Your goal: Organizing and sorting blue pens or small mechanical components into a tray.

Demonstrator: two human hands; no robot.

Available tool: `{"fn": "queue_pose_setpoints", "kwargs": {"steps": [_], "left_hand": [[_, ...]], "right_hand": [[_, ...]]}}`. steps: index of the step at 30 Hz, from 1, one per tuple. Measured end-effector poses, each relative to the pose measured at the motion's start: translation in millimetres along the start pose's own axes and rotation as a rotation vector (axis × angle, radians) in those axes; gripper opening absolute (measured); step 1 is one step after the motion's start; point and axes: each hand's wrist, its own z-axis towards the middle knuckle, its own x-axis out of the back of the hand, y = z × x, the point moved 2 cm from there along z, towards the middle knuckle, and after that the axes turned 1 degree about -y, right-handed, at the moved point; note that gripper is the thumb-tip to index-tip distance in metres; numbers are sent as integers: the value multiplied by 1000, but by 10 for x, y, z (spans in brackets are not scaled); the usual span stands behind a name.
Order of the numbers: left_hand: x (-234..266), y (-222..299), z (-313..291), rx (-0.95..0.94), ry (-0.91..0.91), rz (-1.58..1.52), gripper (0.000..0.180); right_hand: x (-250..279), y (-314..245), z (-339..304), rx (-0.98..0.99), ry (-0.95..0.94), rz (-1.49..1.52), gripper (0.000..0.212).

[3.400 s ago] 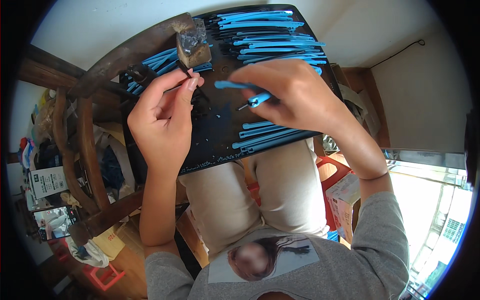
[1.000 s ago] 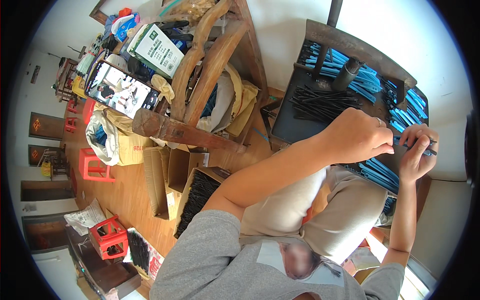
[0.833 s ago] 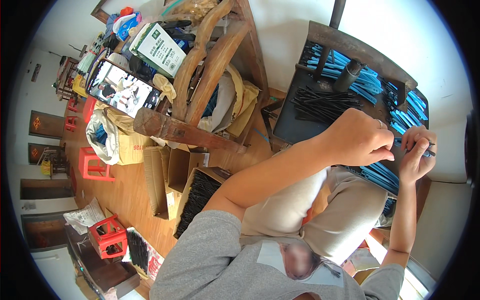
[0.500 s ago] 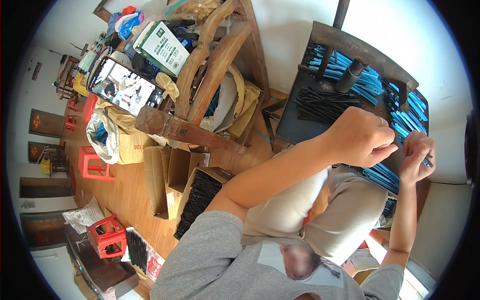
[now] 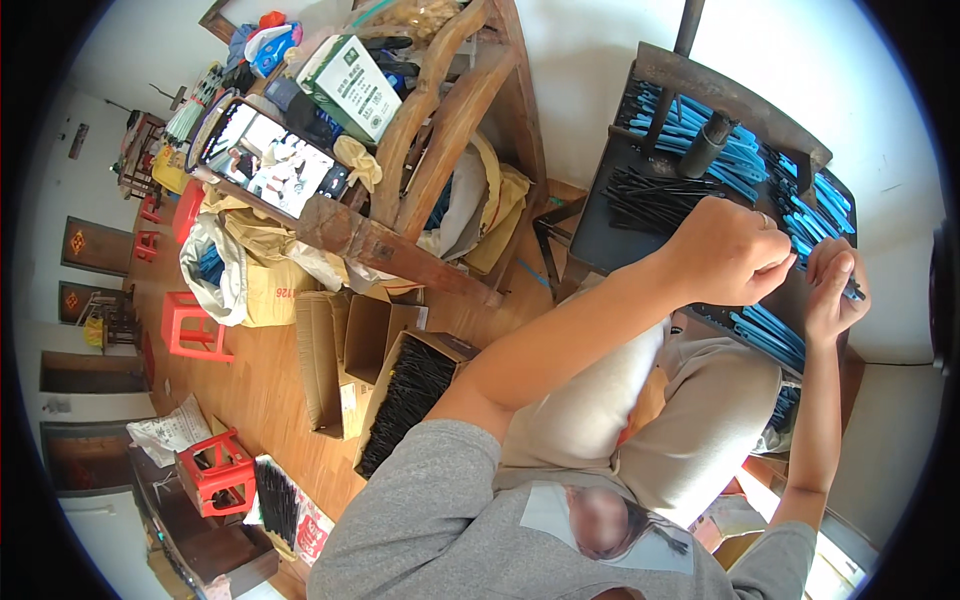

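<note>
Right hand (image 5: 836,292): raised at the tabletop's far right, thumb pressed against the curled fingers, pinching a dark piece (image 5: 853,292); only a short, slim, bluish-dark end shows, the rest hidden in the grip.
Left hand (image 5: 728,252): a closed fist, back turned up, with a thin ring (image 5: 765,221) on one finger; from here I can't tell whether anything is inside it. It sits just beside the right hand, apart from it.
Blue strips (image 5: 740,160): slim, flat and smooth, plastic by the look of them, with rounded ends; one loose heap behind the post, more at the right end, a few nearly parallel by the person's knees.
Black sticks (image 5: 655,195): thin and straight, piled crisscross beside the post.
Post (image 5: 707,146): a stout, dark metal cylinder, its surface dull, below a curved metal bar (image 5: 735,95).
Tabletop (image 5: 607,240): black, smooth, faintly shiny.
Wooden frame (image 5: 350,232): brown, thick-limbed, its rails gently curved, well to the left.
Trousers (image 5: 715,400): pale beige cloth, softly creased.
</note>
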Motion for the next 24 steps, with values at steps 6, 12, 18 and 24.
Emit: {"fn": "queue_pose_setpoints", "kwargs": {"steps": [6, 12, 18, 24], "left_hand": [[-21, -24, 8, -16, 11, 32, 32], [-19, -17, 21, -6, 16, 42, 34], [56, 28, 31, -9, 76, -12, 36], [48, 24, 31, -1, 75, 5, 37]], "right_hand": [[-17, 13, 17, -4, -14, -58, 35], [-17, -10, 29, 70, -28, -72, 31], [-18, -62, 29, 166, -55, -73, 32], [-23, -74, 27, 167, -68, -118, 35]]}}
